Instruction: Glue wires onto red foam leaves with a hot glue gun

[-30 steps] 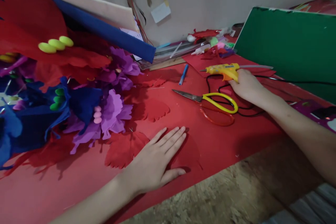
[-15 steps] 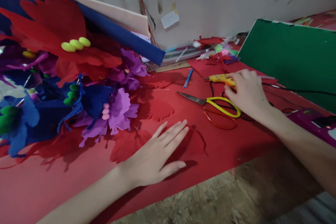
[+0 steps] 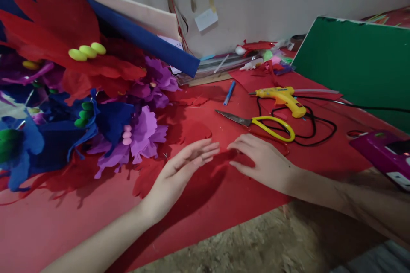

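A dark red cut felt piece lies between my hands, its right side raised and folded over. The fingers of my right hand close around that raised edge, thumb below and forefinger above. My left hand is at the piece's left, fingers stretched out and thumb along them, with nothing visible in its grasp. Behind my right hand lie scissors with yellow and red handles, the red one partly hidden. Beyond them, a yellow hot glue gun rests on its side, its glue stick sticking out.
Felt flowers and butterflies in red, blue and purple pile up at the left. A blue pen lies mid-table. The glue gun's black cord loops at right, near a magenta device. A green board leans behind.
My right hand has left the glue gun and come left and nearer, onto the red felt. The felt's right side is now lifted. My left hand has turned, its fingers raised.
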Demonstrator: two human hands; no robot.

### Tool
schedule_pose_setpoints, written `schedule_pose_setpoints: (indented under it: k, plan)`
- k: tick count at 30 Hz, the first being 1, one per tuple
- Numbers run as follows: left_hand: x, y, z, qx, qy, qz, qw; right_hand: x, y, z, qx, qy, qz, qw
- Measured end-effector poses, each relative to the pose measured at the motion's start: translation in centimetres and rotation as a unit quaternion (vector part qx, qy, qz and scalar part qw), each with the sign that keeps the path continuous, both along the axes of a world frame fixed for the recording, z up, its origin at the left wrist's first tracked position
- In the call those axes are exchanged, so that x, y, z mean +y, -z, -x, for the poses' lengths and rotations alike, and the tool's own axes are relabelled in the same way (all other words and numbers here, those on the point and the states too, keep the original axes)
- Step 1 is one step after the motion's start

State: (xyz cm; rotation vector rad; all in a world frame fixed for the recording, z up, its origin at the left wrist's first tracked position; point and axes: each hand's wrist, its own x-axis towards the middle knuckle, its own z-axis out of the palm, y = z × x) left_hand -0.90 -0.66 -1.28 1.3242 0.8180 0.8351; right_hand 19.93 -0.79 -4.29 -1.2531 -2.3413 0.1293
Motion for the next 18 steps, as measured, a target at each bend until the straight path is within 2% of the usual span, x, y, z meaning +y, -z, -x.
schedule_pose_setpoints:
  k: [4, 7, 13, 18]
  plan:
    - [0.5, 0.0, -0.4, -0.095, -0.044, 0.123, 0.987, -0.8, 0.1, 0.7, -0.026, -0.075, -0.1, 0.992]
    - [0.6, 0.1, -0.4, -0.099, -0.063, 0.154, 0.981, -1.4, 0.3, 1.2, -0.026, -0.14, -0.12, 0.983]
    - [0.6, 0.3, -0.4, -0.046, -0.108, 0.1, 0.988, -1.2, 0.9, 1.1, -0.012, -0.172, -0.105, 0.979]
    - [0.9, 0.3, -0.2, 0.01, -0.149, 0.07, 0.986, -0.7, 0.3, 0.4, 0.015, -0.224, -0.095, 0.97]
